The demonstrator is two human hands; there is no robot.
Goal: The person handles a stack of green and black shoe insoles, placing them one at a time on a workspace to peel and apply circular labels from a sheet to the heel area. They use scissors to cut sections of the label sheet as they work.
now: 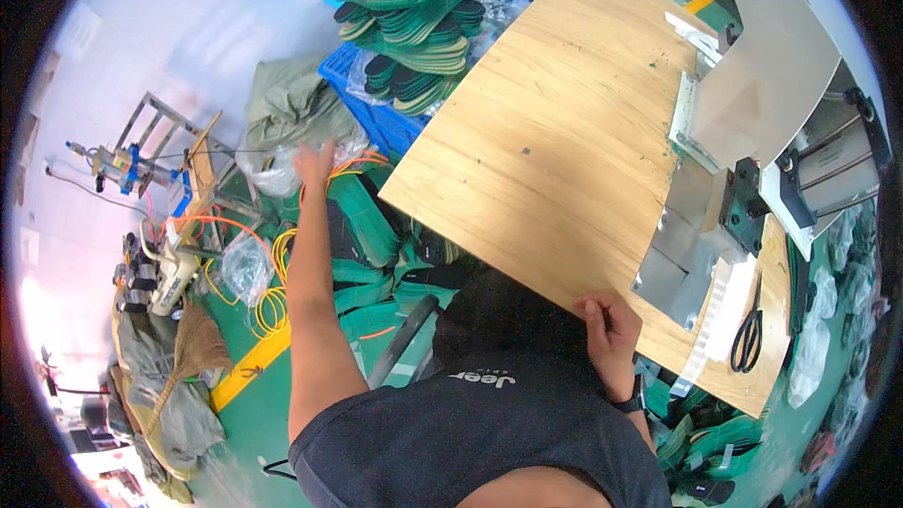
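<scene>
My left arm stretches out past the table's left corner. My left hand (pixel 314 167) is beside a clear plastic bag (pixel 273 172) and above green insoles (pixel 369 216) on the floor; its fingers are blurred, and I cannot tell whether it touches or holds anything. My right hand (pixel 613 331) rests at the near edge of the wooden table (pixel 527 132), its fingers curled in loosely with nothing visible in them. Tall stacks of green and black insoles (pixel 404 0) rise from a blue crate (pixel 384 122) beyond the left hand.
On the table's right stands a metal machine (pixel 738 202) with a pale panel (pixel 767 56). Black scissors (pixel 748 339) lie near a white strip (pixel 720 320). Yellow and orange hoses (pixel 273 310) coil on the floor at left, near a metal frame (pixel 169 132). More insoles (pixel 720 447) lie below the table.
</scene>
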